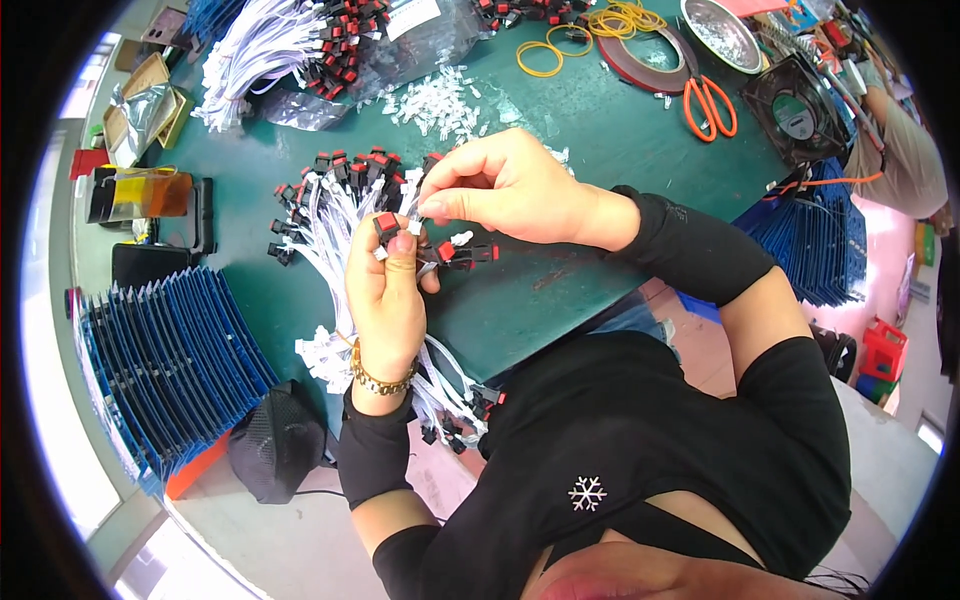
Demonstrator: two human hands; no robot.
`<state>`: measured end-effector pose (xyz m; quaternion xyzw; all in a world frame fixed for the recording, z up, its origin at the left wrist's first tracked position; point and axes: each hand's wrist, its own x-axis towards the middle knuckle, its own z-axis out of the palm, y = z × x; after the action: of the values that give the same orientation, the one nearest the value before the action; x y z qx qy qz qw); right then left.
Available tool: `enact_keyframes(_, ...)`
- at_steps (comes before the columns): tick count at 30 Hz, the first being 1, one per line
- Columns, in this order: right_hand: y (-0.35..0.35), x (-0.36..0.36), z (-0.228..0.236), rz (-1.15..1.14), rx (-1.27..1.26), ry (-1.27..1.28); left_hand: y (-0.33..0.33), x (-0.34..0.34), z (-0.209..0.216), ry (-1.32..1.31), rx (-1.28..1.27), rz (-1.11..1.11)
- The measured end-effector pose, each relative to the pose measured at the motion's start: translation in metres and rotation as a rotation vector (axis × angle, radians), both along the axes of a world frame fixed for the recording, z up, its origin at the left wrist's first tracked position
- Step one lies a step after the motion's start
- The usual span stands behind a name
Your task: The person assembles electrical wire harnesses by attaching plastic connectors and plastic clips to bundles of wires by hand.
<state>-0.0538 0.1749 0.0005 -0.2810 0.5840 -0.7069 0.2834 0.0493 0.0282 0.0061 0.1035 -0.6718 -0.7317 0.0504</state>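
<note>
My left hand [385, 300] is closed round a black rocker switch with a red top [386, 226], its thumb pressed near the switch. My right hand [515, 195] comes in from the right and pinches a small whitish piece [414, 226] right beside that switch; its exact shape is partly hidden by the fingers. More red-and-black switches [462, 253] poke out past the left fingers. Beside the left hand lies a loose bundle of white wires [318, 228] with switches on their far ends. White connectors [325, 352] lie by the left wrist.
Small clear plastic sleeves [435, 104] are heaped on the green table [560, 300]. Another wired switch bundle [255, 55] lies behind. Orange scissors [710, 108], a tape roll [645, 60], yellow rubber bands [540, 58] and a fan [795, 110] sit right; blue boards [175, 370] stand left.
</note>
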Motion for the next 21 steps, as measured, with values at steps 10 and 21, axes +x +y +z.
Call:
enact_keyframes(10,0.0018,-0.0028,0.0003,0.026,0.011,0.095,0.0006,-0.0001,0.003,-0.008,-0.034,-0.032)
enact_keyframes(21,0.003,-0.0043,-0.0022,-0.014,0.001,0.129,0.0023,-0.0004,0.0025,-0.022,-0.019,0.016)
